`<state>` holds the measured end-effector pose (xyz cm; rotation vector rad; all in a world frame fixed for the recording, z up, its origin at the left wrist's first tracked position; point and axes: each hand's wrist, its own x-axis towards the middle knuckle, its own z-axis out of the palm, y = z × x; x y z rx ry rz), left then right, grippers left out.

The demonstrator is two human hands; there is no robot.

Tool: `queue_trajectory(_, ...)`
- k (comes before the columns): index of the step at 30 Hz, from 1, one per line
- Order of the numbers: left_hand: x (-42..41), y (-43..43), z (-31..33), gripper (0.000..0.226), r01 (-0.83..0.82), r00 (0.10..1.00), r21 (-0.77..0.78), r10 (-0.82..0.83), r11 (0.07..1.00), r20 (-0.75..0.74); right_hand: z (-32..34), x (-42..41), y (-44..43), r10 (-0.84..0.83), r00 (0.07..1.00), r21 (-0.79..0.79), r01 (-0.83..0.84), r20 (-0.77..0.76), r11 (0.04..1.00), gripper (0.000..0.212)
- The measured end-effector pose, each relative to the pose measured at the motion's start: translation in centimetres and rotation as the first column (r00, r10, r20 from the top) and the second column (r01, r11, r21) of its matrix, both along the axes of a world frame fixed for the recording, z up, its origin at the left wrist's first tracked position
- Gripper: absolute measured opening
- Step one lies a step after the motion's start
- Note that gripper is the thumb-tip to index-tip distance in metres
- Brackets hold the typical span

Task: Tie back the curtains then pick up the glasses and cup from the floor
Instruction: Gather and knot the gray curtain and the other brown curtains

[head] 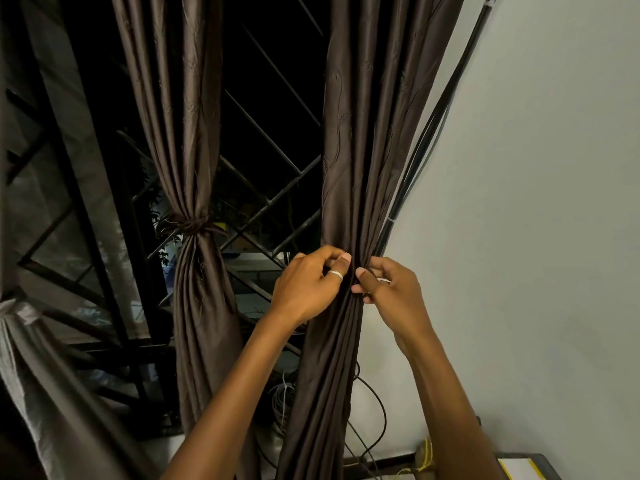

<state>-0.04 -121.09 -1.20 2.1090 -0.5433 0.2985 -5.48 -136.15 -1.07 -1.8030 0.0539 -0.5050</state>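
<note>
Left hand [304,285] and right hand [389,289] pinch the gathered right curtain [356,150] — dark brown, glossy, embroidered — beside the wall [536,202]; the middle curtain [197,306] hangs tied at its waist.

Behind the grip and to its left, a dark metal window grille [273,199] crosses in diagonal bars. To its right stands a pale wall [536,168], with black cables [427,140] running upward just beside the grip. Below it lies a grey wire coil [282,398], and yellow string [427,448] sits at the lower right.

Dark surface [549,462] at lower right, white, yellow-edged sheet [517,468] lying on it (mostly cropped)
</note>
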Motion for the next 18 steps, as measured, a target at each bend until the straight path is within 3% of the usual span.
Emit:
queue_trajectory(7, -0.7, -1.2, 0.5, 0.022, 0.012, 0.999, 0.085, -0.015, 0.996, 0.038, -0.7, -0.2, 0.3, -0.245, 0.966, -0.004, 0.246, 0.083, 0.969, 0.009)
queue_trajectory(10, -0.5, -1.5, 0.6, 0.04, 0.04, 0.999, 0.083, -0.04, 0.996, -0.004, -1.0, 0.0, 0.3, -0.244, 0.968, 0.001, 0.244, 0.061, 0.97, 0.021)
queue_trajectory(12, -0.3, -1.6, 0.7, 0.053, 0.049, 0.997, 0.047, -0.046, 0.998, -0.063, -0.8, -0.1, 0.5, -0.199, 0.979, 0.153, 0.191, 0.034, 0.97, 0.029)
queue_trajectory(15, -0.3, -1.7, 1.0, 0.053, 0.08, 0.986, -0.038, -0.085, 0.996, -0.141, -0.7, -0.6, 0.7, -0.1, 0.994, 0.392, 0.076, 0.04, 0.917, 0.038)
queue_trajectory(18, -0.5, -1.6, 1.4, 0.046, 0.117, 0.97, -0.137, -0.142, 0.984, -0.195, -0.3, -0.9, 0.7, -0.089, 0.995, 0.504, 0.055, 0.043, 0.862, 0.028)
